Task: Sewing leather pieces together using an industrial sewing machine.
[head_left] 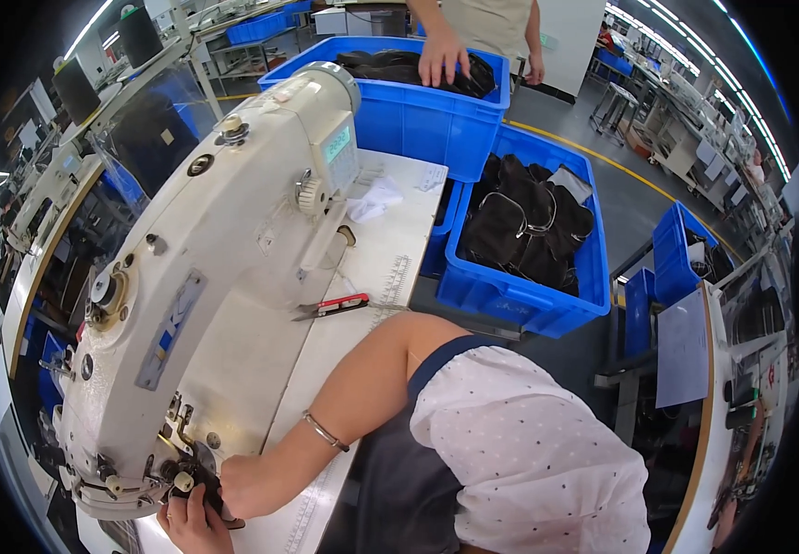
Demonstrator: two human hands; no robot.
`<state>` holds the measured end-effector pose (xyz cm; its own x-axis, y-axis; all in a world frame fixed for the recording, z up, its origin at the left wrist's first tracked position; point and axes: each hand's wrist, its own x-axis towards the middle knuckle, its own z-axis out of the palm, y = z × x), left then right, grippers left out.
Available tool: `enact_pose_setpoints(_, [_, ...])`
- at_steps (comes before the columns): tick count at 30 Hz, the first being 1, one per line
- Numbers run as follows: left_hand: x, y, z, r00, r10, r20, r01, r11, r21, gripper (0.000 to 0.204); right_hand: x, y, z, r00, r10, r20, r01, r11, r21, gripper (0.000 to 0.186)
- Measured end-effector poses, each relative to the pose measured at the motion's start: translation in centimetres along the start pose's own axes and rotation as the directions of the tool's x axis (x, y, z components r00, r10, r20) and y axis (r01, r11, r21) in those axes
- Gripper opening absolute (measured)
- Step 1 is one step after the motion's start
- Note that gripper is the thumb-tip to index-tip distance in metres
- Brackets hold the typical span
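Observation:
A white industrial sewing machine [224, 212] fills the left half of the view. At its needle end, my left hand [192, 524] has its curled fingers on a small dark piece [205, 489] under the presser area. My right hand [242, 487] is closed beside it at the same piece, partly hiding it, with a metal bracelet on the wrist. Red-handled thread snips [330, 305] lie on the white machine table [270, 351] beside a measuring strip, above my right forearm. A white cloth [372, 198] rests near the machine's handwheel end.
Blue crates [524, 300] of dark goods stand right of the table. Behind the farther crate [399, 120], another person's hand [441, 60] reaches into its contents. Thread cones [76, 88] stand on a rack at upper left. More workbenches and a stool [612, 106] are around.

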<state>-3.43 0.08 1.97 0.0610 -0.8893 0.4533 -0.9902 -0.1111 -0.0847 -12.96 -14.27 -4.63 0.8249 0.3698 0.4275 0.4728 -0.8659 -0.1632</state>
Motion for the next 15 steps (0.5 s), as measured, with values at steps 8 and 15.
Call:
enact_pose_setpoints(8, [-1.4,0.7,-0.1,0.978,-0.195,0.081,0.189,0.979,0.070,0.021,-0.4,-0.7,-0.9,0.995,-0.019,-0.099,0.019,1.000,0.000,0.014])
enact_pose_setpoints(15, [-0.8,1.0,-0.4,0.964,-0.148,0.219,0.154,0.988,-0.007,0.041,-1.5,-0.2,-3.2,1.000,0.018,0.024,-0.017,0.999,-0.040,0.038])
